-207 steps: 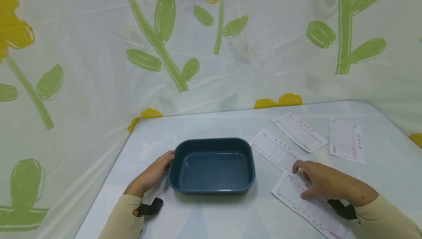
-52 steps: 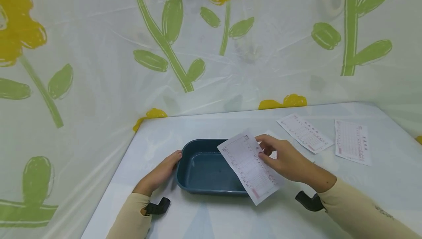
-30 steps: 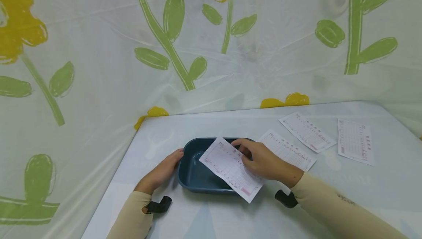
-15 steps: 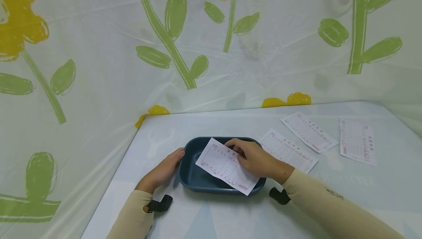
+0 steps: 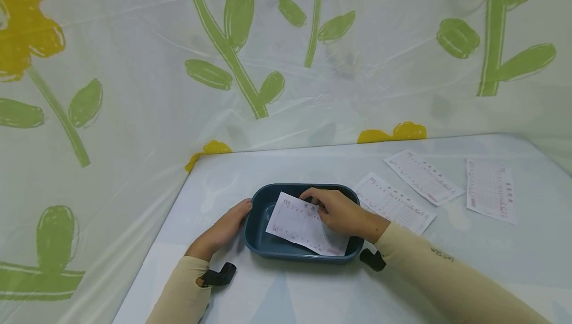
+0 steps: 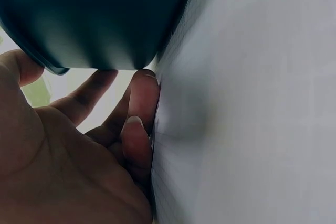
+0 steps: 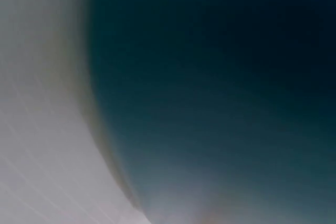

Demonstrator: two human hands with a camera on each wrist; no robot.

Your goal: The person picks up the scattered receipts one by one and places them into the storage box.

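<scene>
A dark teal plastic basin (image 5: 263, 253) sits near the middle of the table. My left hand (image 5: 224, 227) touches its left end from outside. In the left wrist view, the fingers (image 6: 86, 95) are loosely bent against the basin's outer wall (image 6: 100, 22), with a fingertip close under the rim. My right hand (image 5: 346, 213) reaches in over the right end and pinches a white printed paper form (image 5: 297, 224) by its upper edge. The form slants down within the rim, its right part behind the hand. The right wrist view shows mostly the blurred teal basin (image 7: 210, 98).
On the table to the right lie three more printed forms: one (image 5: 397, 203) beside the basin and partly behind the right arm, one (image 5: 423, 177) farther back, and one (image 5: 490, 191) at the far right. A flowered curtain (image 5: 147, 90) hangs behind the table (image 5: 214, 180).
The right hand has picked up the nearest form from the right of the table, carried it left over the basin and lowered it inside. The left hand stays at the basin's side.
</scene>
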